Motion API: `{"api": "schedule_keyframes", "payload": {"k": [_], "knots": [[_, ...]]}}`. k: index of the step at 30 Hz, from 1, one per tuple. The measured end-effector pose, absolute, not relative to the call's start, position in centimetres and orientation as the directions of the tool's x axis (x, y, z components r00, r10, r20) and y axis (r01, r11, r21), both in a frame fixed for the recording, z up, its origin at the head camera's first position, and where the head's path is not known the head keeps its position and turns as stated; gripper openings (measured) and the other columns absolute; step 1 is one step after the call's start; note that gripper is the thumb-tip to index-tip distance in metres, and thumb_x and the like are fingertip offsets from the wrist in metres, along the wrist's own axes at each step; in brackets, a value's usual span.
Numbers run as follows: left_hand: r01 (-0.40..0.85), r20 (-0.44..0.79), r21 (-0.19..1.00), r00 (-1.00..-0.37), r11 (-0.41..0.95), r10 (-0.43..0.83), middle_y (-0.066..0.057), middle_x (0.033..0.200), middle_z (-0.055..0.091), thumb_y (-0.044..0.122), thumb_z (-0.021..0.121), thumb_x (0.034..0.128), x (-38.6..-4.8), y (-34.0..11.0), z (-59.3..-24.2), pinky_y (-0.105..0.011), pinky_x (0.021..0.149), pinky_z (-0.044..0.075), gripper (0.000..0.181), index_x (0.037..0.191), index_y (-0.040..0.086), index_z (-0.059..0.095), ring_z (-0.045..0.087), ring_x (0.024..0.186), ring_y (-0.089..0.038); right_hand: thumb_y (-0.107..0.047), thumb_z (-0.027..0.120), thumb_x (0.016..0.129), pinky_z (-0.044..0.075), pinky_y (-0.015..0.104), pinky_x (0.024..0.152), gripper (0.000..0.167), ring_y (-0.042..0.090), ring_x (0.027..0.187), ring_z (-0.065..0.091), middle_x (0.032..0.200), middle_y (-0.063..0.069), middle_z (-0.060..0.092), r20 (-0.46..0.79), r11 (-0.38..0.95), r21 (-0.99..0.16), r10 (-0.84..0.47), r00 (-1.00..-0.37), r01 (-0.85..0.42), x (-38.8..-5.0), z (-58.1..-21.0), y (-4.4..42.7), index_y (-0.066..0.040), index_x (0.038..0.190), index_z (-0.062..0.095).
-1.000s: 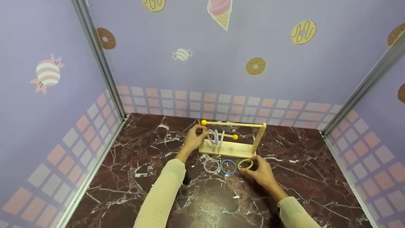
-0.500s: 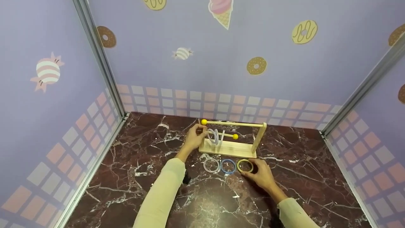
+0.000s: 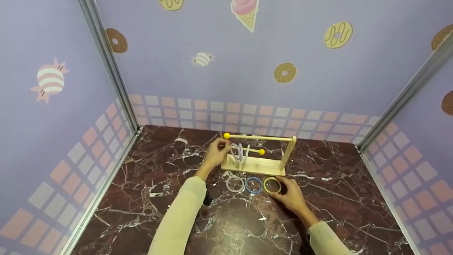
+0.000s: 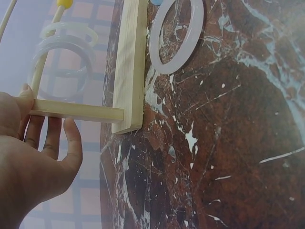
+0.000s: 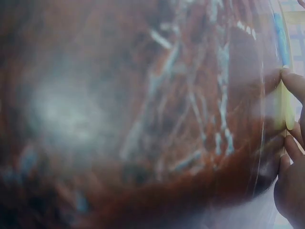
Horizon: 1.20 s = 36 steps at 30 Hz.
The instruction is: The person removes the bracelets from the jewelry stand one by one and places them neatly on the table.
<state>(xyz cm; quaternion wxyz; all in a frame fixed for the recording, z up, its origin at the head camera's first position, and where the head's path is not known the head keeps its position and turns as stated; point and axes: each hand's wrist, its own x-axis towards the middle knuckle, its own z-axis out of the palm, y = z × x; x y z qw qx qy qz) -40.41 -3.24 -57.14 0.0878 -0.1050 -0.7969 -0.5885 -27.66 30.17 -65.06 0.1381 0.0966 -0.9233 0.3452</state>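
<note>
A wooden ring rack (image 3: 256, 165) stands on the marble-patterned table, with two rods tipped by yellow balls. My left hand (image 3: 216, 154) grips its short left upright (image 4: 81, 110), thumb on one side and fingers on the other. Several pale translucent rings (image 3: 240, 152) hang on the lower rod beside that hand. In front of the rack my right hand (image 3: 292, 195) holds a yellow ring (image 3: 264, 185) by its edge between thumb and fingertips. The ring lies flat, at or very near the table. To its left lie a blue ring (image 3: 253, 192) and a clear whitish ring (image 3: 227, 184).
The rack's tall right upright (image 3: 288, 156) carries the upper rod (image 3: 262, 137), which bears no ring. A patterned purple wall (image 3: 240, 81) rises close behind the rack, and side walls bound the table. A small white scrap (image 3: 262, 219) lies near the front.
The yellow ring has gone from tilted to flat beside the blue ring, with my right hand still at its edge. My left hand keeps its place on the rack.
</note>
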Motion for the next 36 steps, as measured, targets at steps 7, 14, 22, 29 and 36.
{"api": "schedule_keyframes", "payload": {"k": [7,14,22,29,36], "knots": [[0.262,0.257,0.92,-0.965,0.292,0.058,-0.015,0.117,0.074,0.01,0.075,0.0981,-40.25,-3.17,-56.91,-0.045,0.103,0.051,0.021,0.117,0.002,0.071,0.068,0.112,-0.03,-0.031,0.099,0.074,0.045,0.054,0.104,0.075,0.033,0.116,0.06,0.123,0.014,0.069,0.295,0.711,-0.665,-0.032,-0.955,-0.229,-27.1,-65.15,30.03,-0.007,0.138,0.069],[0.259,0.252,0.921,-0.966,0.291,0.064,-0.015,0.117,0.074,0.01,0.075,0.0984,-40.33,-3.19,-57.01,-0.045,0.102,0.052,0.022,0.118,0.002,0.071,0.068,0.112,-0.03,-0.028,0.099,0.074,0.044,0.053,0.106,0.074,0.032,0.119,0.059,0.126,0.012,0.069,0.287,0.709,-0.672,-0.017,-0.958,-0.214,-27.08,-65.42,29.96,-0.009,0.139,0.069],[0.272,0.264,0.92,-0.962,0.283,0.066,-0.015,0.118,0.074,0.009,0.075,0.0987,-40.34,-3.21,-56.85,-0.043,0.099,0.055,0.022,0.118,0.001,0.07,0.069,0.111,-0.031,-0.028,0.099,0.074,0.045,0.053,0.105,0.074,0.032,0.117,0.059,0.125,0.011,0.07,0.303,0.709,-0.665,-0.03,-0.953,-0.234,-27.22,-65.3,30.06,-0.007,0.138,0.069],[0.268,0.261,0.924,-0.963,0.274,0.064,-0.015,0.119,0.074,0.011,0.075,0.0987,-40.42,-3.34,-56.84,-0.044,0.101,0.053,0.022,0.118,0.002,0.07,0.068,0.113,-0.032,-0.028,0.098,0.075,0.044,0.053,0.105,0.074,0.034,0.117,0.059,0.126,0.013,0.07,0.308,0.709,-0.661,-0.042,-0.951,-0.245,-27.25,-65.21,30.12,-0.006,0.138,0.068],[0.289,0.281,0.919,-0.957,0.27,0.07,-0.016,0.118,0.074,0.009,0.075,0.0983,-40.3,-3.34,-57.05,-0.047,0.102,0.053,0.021,0.117,0.001,0.07,0.068,0.113,-0.033,-0.032,0.099,0.074,0.044,0.054,0.104,0.076,0.033,0.117,0.058,0.125,0.013,0.07,0.294,0.705,-0.67,-0.032,-0.955,-0.23,-27.14,-65.2,30.07,-0.007,0.138,0.068]]}}
